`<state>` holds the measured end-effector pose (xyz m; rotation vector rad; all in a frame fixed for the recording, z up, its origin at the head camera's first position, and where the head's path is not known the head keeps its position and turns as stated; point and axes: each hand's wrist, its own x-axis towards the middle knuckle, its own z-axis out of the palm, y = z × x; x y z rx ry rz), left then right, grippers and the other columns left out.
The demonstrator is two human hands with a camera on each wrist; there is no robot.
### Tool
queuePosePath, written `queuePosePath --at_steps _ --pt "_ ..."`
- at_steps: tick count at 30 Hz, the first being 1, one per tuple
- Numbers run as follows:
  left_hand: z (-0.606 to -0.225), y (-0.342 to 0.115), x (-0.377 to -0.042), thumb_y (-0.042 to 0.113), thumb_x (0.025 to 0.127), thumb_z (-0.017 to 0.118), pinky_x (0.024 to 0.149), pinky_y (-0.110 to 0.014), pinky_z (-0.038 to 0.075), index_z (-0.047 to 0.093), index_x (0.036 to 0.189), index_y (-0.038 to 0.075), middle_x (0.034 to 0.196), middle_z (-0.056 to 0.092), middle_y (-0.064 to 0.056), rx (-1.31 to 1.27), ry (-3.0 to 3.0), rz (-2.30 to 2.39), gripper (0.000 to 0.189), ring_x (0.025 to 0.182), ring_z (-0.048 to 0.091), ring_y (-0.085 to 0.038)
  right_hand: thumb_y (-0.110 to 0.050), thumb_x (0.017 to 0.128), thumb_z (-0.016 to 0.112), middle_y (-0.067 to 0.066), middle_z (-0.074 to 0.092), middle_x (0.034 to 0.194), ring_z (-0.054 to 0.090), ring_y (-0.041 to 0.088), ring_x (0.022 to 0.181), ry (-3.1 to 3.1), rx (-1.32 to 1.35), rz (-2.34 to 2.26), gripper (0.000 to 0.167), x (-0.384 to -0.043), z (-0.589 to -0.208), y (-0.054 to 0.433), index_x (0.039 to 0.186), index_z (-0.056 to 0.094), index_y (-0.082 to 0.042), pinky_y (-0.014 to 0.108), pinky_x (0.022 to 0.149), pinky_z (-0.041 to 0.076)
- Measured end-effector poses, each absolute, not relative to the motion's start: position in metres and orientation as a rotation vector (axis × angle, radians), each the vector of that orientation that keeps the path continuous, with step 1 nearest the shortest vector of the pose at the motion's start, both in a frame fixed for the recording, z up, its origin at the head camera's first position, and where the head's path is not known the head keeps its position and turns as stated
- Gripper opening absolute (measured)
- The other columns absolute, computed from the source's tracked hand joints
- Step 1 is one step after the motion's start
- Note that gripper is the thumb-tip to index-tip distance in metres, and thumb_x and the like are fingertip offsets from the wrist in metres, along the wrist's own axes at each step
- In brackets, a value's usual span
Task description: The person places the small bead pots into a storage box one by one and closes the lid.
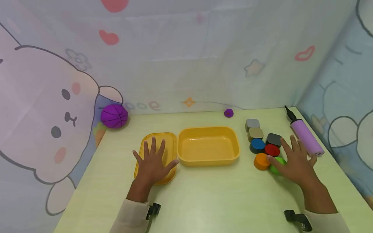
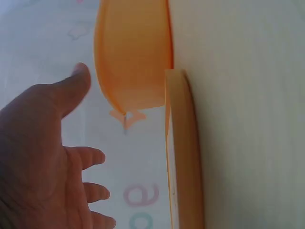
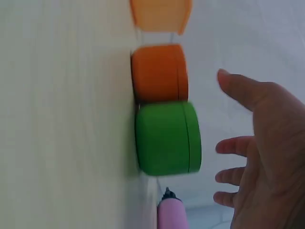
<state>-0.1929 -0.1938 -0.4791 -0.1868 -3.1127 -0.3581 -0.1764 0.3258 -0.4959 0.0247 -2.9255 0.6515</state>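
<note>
Head view has both hands above the table (image 1: 218,200), palms down, with nothing in either grip. Left hand (image 1: 150,166) spreads its fingers wide and straight over the yellow lid (image 1: 170,150), which lies flat toward the table's left edge. Just beside the lid, midway between the left and right edges, stands the yellow box (image 1: 208,161); no contents show in it.

Right hand (image 1: 300,168) likewise has its fingers spread, thumb well apart, over the near end of the tubs by the right edge. Right wrist view shows a gap between that hand and the green tub (image 3: 164,138) and orange tub (image 3: 157,74). Behind these, toward the far edge, come the red tub (image 1: 271,150), blue tub (image 1: 257,146), black tub (image 1: 274,139), tan tub (image 1: 255,133) and grey tub (image 1: 252,124).

Along the right edge lies the pump (image 1: 308,137), nozzle toward the far right corner. A ball (image 1: 114,116) sits at the far left corner, a small purple piece (image 1: 228,113) near the far edge.

My judgement: this is a ready pose, no grasp made. Taking a tub would call for lowering the right hand and closing thumb and fingers round its sides.
</note>
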Motion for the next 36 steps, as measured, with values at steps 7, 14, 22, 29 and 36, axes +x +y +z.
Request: queuePosePath --at_steps 7,14,22,29,36 --pt "-0.466 -0.182 -0.199 0.079 0.100 0.055 0.121 -0.091 -0.007 0.018 0.178 0.023 0.185 0.002 -0.017 -0.277 -3.106 -0.473 0.103 0.170 0.001 -0.053 -0.055 0.107 0.064 0.038 0.019 0.175 0.023 0.067 0.154 -2.898 0.111 0.719 0.089 -0.208 -0.491 0.346 0.169 0.034 0.000 0.098 0.101 0.022" --pt "-0.467 -0.171 -0.207 0.072 0.101 0.061 0.123 -0.089 -0.006 0.023 0.177 0.023 0.186 0.007 -0.013 -0.419 -3.036 -0.709 0.098 0.171 0.007 -0.049 -0.043 0.109 0.066 0.044 0.028 0.169 0.029 0.069 0.152 -2.892 0.221 0.919 0.080 -0.223 -0.497 0.358 0.167 0.036 0.005 0.088 0.115 0.027" --pt "-0.487 -0.168 -0.210 0.062 0.102 0.067 0.124 -0.087 -0.006 0.030 0.175 0.023 0.187 0.009 -0.005 -0.556 -2.917 -0.976 0.091 0.172 0.008 -0.045 -0.035 0.113 0.063 0.040 0.030 0.171 0.028 0.067 0.155 -2.854 0.234 1.102 0.070 -0.230 -0.510 0.368 0.167 0.039 0.002 0.088 0.111 0.033" --pt "-0.501 -0.162 -0.206 0.066 0.103 0.062 0.124 -0.088 -0.004 0.027 0.176 0.026 0.187 0.009 -0.002 -0.564 -2.930 -0.967 0.090 0.172 0.009 -0.045 -0.027 0.114 0.062 0.039 0.037 0.168 0.036 0.065 0.151 -2.780 0.258 1.143 0.059 -0.229 -0.521 0.375 0.163 0.047 0.001 0.086 0.107 0.039" --pt "-0.503 -0.161 -0.209 0.066 0.106 0.057 0.123 -0.089 -0.003 0.025 0.176 0.026 0.186 0.011 0.000 -0.583 -2.932 -0.938 0.087 0.172 0.010 -0.044 -0.025 0.116 0.057 0.041 0.039 0.166 0.037 0.069 0.148 -2.762 0.273 1.116 0.052 -0.225 -0.523 0.374 0.161 0.050 0.001 0.086 0.108 0.038"
